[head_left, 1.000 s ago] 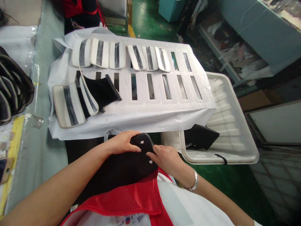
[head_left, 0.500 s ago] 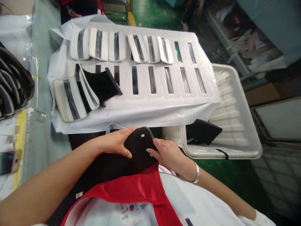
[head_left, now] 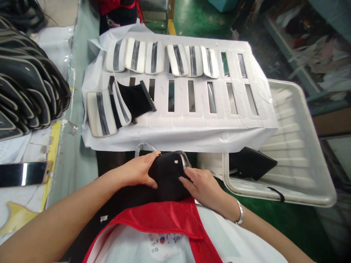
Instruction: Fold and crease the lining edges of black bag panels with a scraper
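Close to my body, a black padded panel with rounded corners and a small white tag is held between my two hands. My left hand grips its left side, thumb on the near face and fingers going over the far edge. On the right edge, my right hand has its thumb on top and its fingers curled around the rim, partly hidden. A clear plastic loop sticks up behind the panel. Beyond lies a white slotted board bearing several white panels with grey stripes.
One open piece with black fabric stands on the board's left part. A white plastic bin at right holds a black piece. On the left table are stacked black panels and a phone.
The view has shifted left, showing more of the stacked panels and the phone. In my hands the panel's top has tilted, and a fold now shows across it.
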A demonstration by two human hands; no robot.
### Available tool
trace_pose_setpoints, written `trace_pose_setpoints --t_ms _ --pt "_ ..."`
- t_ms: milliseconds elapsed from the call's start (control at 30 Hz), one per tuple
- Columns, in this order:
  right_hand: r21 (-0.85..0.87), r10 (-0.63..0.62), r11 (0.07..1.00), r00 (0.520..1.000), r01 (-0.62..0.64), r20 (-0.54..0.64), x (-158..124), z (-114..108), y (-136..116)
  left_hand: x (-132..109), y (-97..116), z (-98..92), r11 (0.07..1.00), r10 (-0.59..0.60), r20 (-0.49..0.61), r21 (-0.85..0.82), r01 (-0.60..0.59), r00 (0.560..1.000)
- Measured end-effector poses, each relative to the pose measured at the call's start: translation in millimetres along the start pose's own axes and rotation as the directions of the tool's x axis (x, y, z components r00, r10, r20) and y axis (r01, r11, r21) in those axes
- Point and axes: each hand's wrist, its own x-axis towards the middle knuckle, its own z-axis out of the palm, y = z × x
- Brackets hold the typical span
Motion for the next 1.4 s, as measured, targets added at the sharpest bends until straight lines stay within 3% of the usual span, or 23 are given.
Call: trace_pose_setpoints --t_ms 167,267,367,467,633,867,1133,1400 --pt "0.058 -0.05 0.997 0.999 0.05 -0.004 4 2 1 2 -1 -1.4 1.0 -0.008 0.005 -0.013 0.008 1.0" --pt "0.102 -0.009 0.995 1.0 0.006 0.022 3 -3 4 3 2 -2.1 1.0 0.008 0.012 -0.012 -0.008 1.0" --pt "0.045 0.083 0.995 0.993 -0.087 0.085 -5 -8 10 2 5 -2.4 1.0 -0.006 0.022 0.015 0.005 1.0" --pt "-0.027 0.104 0.994 0.986 -0.101 0.132 -18 -10 15 1 6 -1.6 0.998 -0.041 0.028 0.042 0.04 0.999" --pt "-0.066 0.125 0.991 0.988 -0.119 0.094 -27 1 7 1 4 0.2 0.999 -0.017 0.033 0.029 0.016 0.999" --pt "-0.148 -0.06 0.987 0.998 0.055 -0.031 -26 19 -17 -1 8 0.5 0.999 -0.028 0.036 0.034 0.026 0.999" --pt "-0.008 0.251 0.968 0.967 -0.251 0.037 -14 -11 1 1 8 0.3 0.999 -0.03 0.037 0.046 0.028 0.999" --pt "-0.066 0.096 0.993 0.995 -0.093 0.037 -4 0 -26 0 5 1.0 1.0 0.026 0.025 -0.009 -0.026 0.999"
